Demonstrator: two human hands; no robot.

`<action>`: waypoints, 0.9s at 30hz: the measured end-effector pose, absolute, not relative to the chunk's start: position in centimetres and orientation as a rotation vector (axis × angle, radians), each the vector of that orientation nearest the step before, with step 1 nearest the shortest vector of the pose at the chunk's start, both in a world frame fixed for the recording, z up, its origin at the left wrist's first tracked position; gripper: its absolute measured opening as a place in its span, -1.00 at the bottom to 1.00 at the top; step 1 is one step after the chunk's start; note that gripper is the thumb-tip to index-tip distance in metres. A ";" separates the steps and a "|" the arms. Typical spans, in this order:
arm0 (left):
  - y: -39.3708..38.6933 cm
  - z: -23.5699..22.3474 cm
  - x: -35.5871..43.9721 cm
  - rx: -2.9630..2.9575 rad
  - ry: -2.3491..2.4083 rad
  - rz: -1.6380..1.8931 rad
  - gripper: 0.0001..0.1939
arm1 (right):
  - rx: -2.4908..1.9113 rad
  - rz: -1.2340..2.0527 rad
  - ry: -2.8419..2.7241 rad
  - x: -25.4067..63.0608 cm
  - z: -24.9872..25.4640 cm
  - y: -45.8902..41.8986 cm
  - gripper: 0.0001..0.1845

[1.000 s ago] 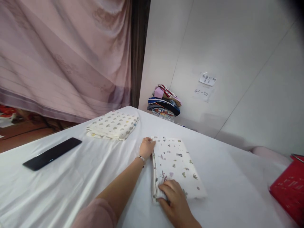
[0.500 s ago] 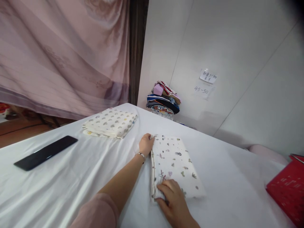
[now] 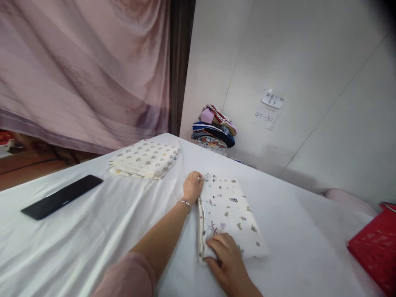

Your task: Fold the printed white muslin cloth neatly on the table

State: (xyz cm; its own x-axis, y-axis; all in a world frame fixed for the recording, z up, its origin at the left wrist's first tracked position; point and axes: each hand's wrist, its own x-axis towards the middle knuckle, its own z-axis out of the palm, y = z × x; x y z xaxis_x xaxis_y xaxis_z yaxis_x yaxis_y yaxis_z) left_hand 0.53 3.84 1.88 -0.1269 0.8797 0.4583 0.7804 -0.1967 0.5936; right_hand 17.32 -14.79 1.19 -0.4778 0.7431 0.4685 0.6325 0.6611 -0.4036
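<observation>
The right hand [image 3: 229,262] closes on the near left corner of the folded cloth [image 3: 232,210], thumb against the layered edge and fingers bent over the top, a hold that seems suited to keeping the layers together there. The left hand [image 3: 192,185] (a bracelet [image 3: 186,204] circles its wrist) pinches the far left corner of that same cloth, a little of the fabric poking up past the fingertips. With both corners held, the folded side between them runs nearly straight, and the cloth lies flat on the white-draped bench [image 3: 300,239], whose covering is creased to the left of it and smoother to its right. A red object [image 3: 375,247], cut off by the frame, sits well to the right of the cloth; a glossy black slab [image 3: 63,198] lies well to its left. Beyond it and to the left rests a second folded cloth [image 3: 145,160], perhaps set there to leave working room. Farther off, behind the folded cloth, a stack of folded fabrics [image 3: 213,130] stands by the pale wall [image 3: 324,82], with handwritten paper notes [image 3: 273,99] up to its right and a pink curtain [image 3: 93,74] hanging to its left.
</observation>
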 end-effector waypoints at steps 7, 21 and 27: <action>4.3 1.6 0.4 1.634 1.884 1.186 -0.82 | -1.074 0.272 -2.266 17.4 1.2 -14.8 -0.75; 5.4 0.7 -0.4 1.584 1.823 1.083 -0.63 | -1.074 0.284 -2.413 17.4 1.8 -14.9 -0.57; 5.3 0.9 -0.1 1.622 1.827 1.151 -0.73 | -1.080 0.286 -2.423 17.3 2.1 -15.0 -0.63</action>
